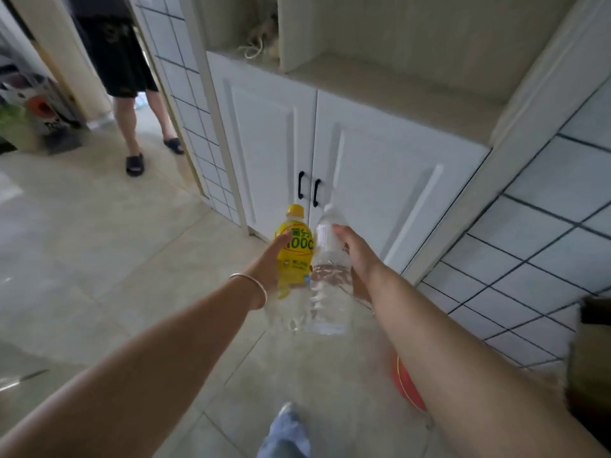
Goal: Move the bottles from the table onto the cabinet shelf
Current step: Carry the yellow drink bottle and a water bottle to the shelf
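The yellow-labelled bottle (295, 249) is being gripped in the left hand (269, 264) and the clear water bottle (329, 276) in the right hand (355, 256), both being held upright and side by side, low before the white cabinet's doors (330, 153), probably so both are being carried in one trip. The open cabinet shelf (390, 84) is being approached from below. A cord bundle (261, 44) is being kept at the cabinet's upper left, and a bystander's legs (139, 117) are being kept well left of it.

Left hand (269, 266) held yellow-labelled plastic bottle (295, 249), right hand (358, 256) held clear plastic water bottle (330, 276); bottles touching side by side. White two-door cabinet (330, 143) stood ahead, its open beige shelf (380, 84) above the doors. Second person (132, 94) stood far left.
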